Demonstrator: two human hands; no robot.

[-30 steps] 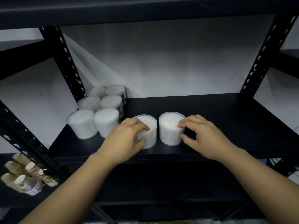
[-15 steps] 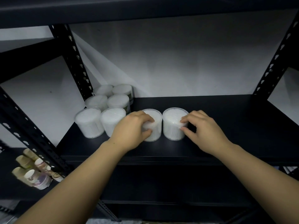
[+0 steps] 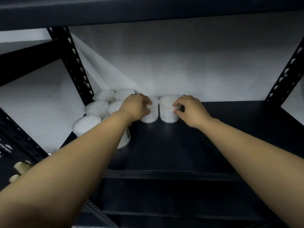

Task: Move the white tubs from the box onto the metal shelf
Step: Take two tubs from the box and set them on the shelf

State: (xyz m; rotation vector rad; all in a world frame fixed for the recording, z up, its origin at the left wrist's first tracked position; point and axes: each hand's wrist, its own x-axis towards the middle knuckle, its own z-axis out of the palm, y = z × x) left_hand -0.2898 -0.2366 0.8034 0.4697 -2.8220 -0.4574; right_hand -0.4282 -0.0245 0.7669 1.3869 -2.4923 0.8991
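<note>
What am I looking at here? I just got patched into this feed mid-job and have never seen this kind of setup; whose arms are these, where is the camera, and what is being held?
There is no machine: a person works bare-handed, and the single camera sits on their head, looking forward and down along both arms. In front is a dark metal shelf with a white wall behind it. The left hand grips one round white plastic tub, and the right hand grips a second white tub; both tubs stand upright side by side at the back of the shelf. To the left is a cluster of matching white tubs, partly hidden by the left arm. The box is not in view.
</note>
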